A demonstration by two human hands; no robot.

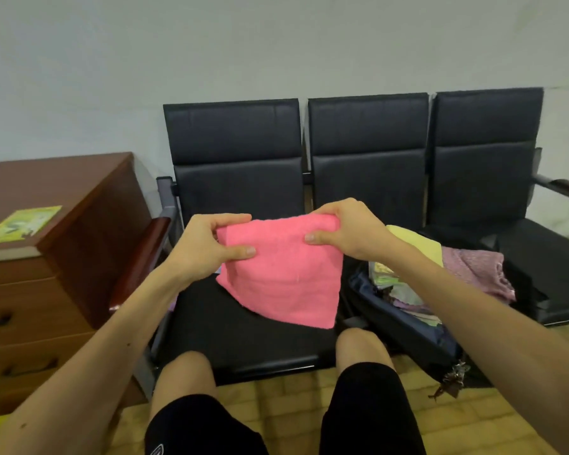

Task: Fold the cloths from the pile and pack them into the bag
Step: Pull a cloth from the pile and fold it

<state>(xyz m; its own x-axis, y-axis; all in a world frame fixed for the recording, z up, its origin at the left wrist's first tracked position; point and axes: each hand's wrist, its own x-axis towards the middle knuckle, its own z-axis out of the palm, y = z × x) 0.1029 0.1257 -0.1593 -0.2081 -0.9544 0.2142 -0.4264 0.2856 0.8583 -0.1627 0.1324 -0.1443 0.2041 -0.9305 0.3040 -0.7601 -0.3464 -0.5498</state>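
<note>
Left hand (211, 244): thumb on the near face of the pink cloth (283, 274), remaining fingers curled over its top left corner. A firm pinch, with nothing else held. Right hand (339, 228): same arrangement at the top right corner, thumb forward and fingers wrapped over the upper edge. Both hands grip the cloth only.

Position of cloth: held up over the left seat (243, 330) of a three-seat bench, top edge level between the two hands. The lower edge hangs down and appears to touch or nearly touch the seat; contact cannot be confirmed.

Orientation: the cloth faces the person, roughly upright, lower part swinging slightly away to the right. It looks already folded at least once, and near square. Its longer axis, if any, runs top to bottom; the top edge runs left to right.

Surroundings: the open bag (408, 320) lies on the middle seat, just right of the cloth, with folded items inside. A yellow cloth (418, 244) and a mauve cloth (480, 270) lie beyond it. A wooden cabinet (63, 224) stands to the left.

Risks, in my judgement:
- The layers are pinned only at the top corners; a loosened pinch would let the layers slip apart and undo the fold.
- The free lower edge may drag on the seat and skew the next fold.
- In transfer to the bag, the hanging edge could catch the bag's rim and bunch, or disturb the items already packed.
</note>
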